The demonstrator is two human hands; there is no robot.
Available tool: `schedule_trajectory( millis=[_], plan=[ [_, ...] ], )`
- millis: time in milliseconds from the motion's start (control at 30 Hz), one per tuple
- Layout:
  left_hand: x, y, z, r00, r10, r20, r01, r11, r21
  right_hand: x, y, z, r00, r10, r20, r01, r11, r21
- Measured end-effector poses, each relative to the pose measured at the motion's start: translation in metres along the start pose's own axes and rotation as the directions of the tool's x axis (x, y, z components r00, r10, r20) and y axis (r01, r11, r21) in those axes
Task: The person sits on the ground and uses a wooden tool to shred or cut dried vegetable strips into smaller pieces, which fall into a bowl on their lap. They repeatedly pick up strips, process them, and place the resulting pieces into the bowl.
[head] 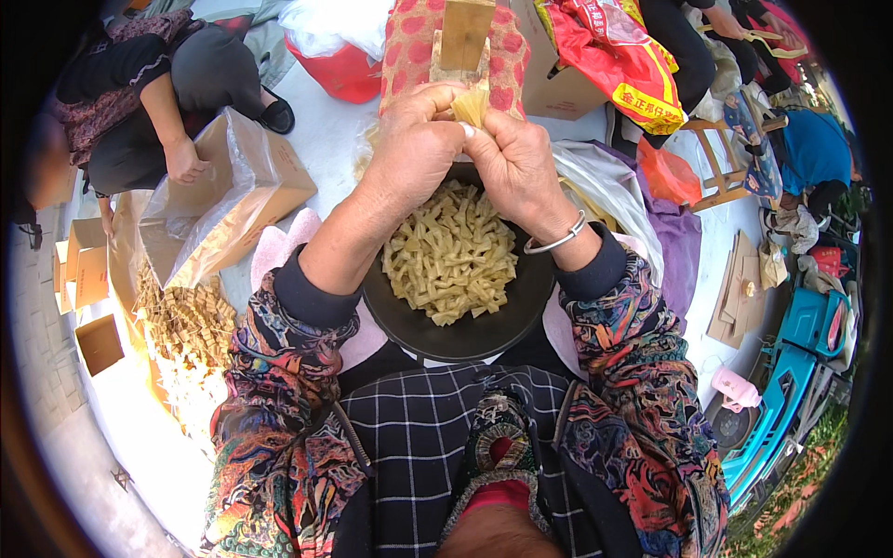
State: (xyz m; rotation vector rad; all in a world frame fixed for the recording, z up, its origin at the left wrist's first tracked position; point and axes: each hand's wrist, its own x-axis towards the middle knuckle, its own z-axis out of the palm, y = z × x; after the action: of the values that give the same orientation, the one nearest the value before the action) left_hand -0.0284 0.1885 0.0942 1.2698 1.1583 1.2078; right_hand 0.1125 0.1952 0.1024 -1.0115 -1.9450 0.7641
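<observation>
My left hand and my right hand meet at the upper middle of the view. Both pinch one pale yellow strip, which looks like bean-curd sheet, and its end fans out above my thumbs. Fingers hide its middle part. Below my wrists a black round basin holds a heap of knotted yellowish strips. Just beyond my fingers an upright wooden block rests on a wooden base over a red-spotted cloth. A silver bangle circles my right wrist.
At left, a person's hand is beside a plastic-lined cardboard box; browner knotted pieces lie below it. A red printed sack and white plastic sheeting are at right, near a wooden chair. Other people sit around.
</observation>
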Motion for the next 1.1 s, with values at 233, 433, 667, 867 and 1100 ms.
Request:
schedule_trajectory(
  millis=[233,433,667,867,1100],
  plan=[
    [0.001,-0.001,0.005,0.730,0.683,-0.036,-0.616,0.679,0.399,0.001,0.018,-0.019,0.612,0.199,0.766,-0.772,-0.062,0.633],
    [-0.009,0.000,-0.005,0.831,0.556,0.023,-0.518,0.757,0.398,0.007,0.003,-0.026,0.670,0.299,0.680,-0.740,0.348,0.576],
    [-0.002,-0.006,-0.005,0.988,0.127,-0.087,-0.120,0.989,0.087,0.007,0.010,-0.035,0.842,0.307,0.444,-0.515,0.702,0.492],
    [-0.006,-0.001,-0.008,0.935,0.353,-0.020,-0.311,0.848,0.429,0.004,0.026,-0.035,0.773,0.117,0.623,-0.634,0.135,0.762],
    [-0.001,0.013,-0.028,0.927,0.207,0.312,-0.344,0.800,0.492,0.004,0.024,-0.026,0.827,0.287,0.484,-0.559,0.514,0.650]
  ],
)
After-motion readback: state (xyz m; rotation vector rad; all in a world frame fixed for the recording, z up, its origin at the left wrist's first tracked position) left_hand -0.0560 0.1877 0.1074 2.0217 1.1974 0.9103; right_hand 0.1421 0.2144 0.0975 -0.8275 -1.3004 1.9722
